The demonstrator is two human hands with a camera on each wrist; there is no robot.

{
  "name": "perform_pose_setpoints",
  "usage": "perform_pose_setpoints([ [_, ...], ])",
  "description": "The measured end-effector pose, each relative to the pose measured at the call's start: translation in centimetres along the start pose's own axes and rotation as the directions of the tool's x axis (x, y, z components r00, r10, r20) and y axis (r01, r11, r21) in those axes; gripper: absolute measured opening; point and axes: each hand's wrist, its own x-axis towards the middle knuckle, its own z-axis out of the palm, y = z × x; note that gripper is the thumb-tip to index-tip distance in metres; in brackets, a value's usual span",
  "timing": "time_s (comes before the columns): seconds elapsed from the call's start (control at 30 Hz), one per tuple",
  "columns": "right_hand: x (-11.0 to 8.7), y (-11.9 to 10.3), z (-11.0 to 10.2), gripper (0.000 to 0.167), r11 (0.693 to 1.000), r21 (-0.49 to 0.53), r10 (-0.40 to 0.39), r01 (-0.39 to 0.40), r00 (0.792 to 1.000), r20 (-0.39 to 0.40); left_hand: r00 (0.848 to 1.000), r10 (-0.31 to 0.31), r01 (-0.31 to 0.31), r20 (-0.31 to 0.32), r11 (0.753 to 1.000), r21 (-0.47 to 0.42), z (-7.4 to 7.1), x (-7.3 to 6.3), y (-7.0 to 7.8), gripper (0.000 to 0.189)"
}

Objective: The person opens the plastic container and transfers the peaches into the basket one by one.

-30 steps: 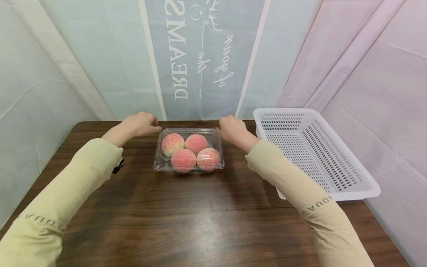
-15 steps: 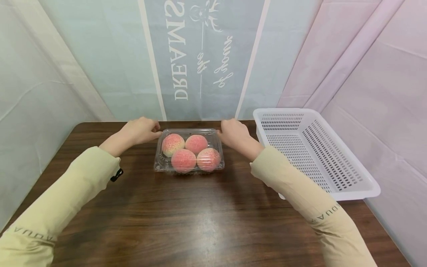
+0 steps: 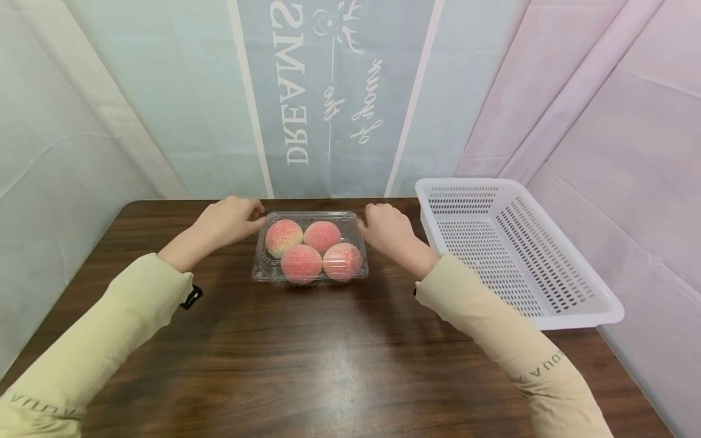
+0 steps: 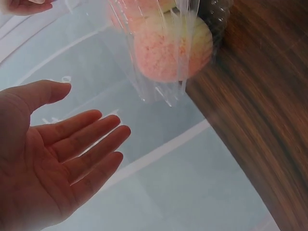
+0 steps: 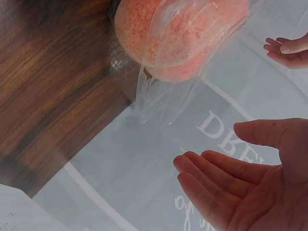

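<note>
A clear plastic clamshell box [image 3: 312, 215] lies near the table's far edge, its lid down over several pink peaches [image 3: 301, 264]. At the box's left side is my left hand [image 3: 232, 220]; in the left wrist view this hand [image 4: 72, 159] has its fingers spread and holds nothing, apart from the box [image 4: 166, 94]. My right hand [image 3: 387, 230] is beside the right side of the box. The right wrist view shows that hand [image 5: 240, 185] with fingers extended, holding nothing, clear of the box [image 5: 159, 106].
A white perforated plastic basket [image 3: 594, 307] stands on the right of the brown wooden table [image 3: 328, 353], close to my right forearm. A printed cloth [image 3: 334, 176] hangs right behind the table's far edge.
Both hands have drawn slightly nearer to me, and the forearms have shifted a little outward. The box and the basket stay where they were.
</note>
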Motion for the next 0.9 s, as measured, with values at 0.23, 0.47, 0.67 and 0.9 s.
perform_pose_setpoints([
  [0.23, -0.8, -0.2, 0.2, 0.025, 1.000, 0.017, -0.011, 0.012, 1.000, -0.016, 0.999, -0.016, 0.016, -0.039, 1.000, -0.021, 0.1, -0.6, 0.2, 0.037],
  [0.47, -1.6, -0.1, 0.5, 0.025, 0.999, 0.047, 0.009, -0.009, 1.000, -0.007, 0.998, -0.021, 0.019, -0.064, 0.999, -0.029, 0.3, -1.0, 0.6, 0.039],
  [0.67, -2.0, 0.4, 0.8, 0.030, 0.996, 0.078, 0.030, -0.032, 0.999, 0.016, 0.996, -0.035, 0.030, -0.079, 0.998, -0.059, 0.1, -1.5, 0.8, 0.039],
  [0.9, -2.5, 0.7, 1.2, 0.037, 0.993, 0.117, 0.016, -0.020, 0.999, 0.034, 0.993, -0.045, 0.035, -0.106, 0.995, -0.096, 0.3, -2.4, 0.9, 0.035],
])
